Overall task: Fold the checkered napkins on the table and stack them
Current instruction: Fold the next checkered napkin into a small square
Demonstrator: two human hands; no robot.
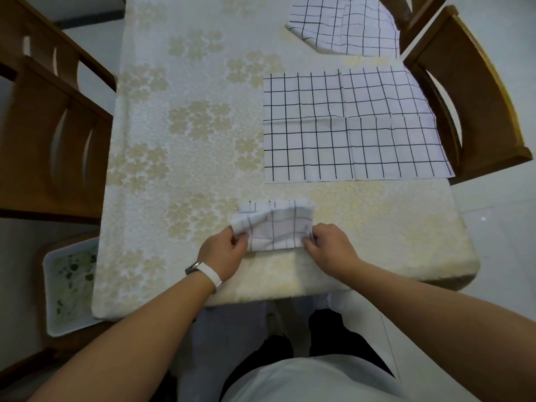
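Note:
A small, partly folded white napkin with black grid lines (275,226) lies near the front edge of the table (174,140). My left hand (223,252) pinches its left edge and my right hand (327,245) pinches its right edge. The near flap is lifted and rumpled. A second checkered napkin (351,126) lies spread flat further back on the right. A third checkered napkin (345,23) lies at the far right, partly out of view and hanging over the table's edge.
The table wears a cream floral cloth. Wooden chairs stand at the left (49,126) and at the right (470,91). A white tray with green marks (69,285) sits on a seat at the lower left.

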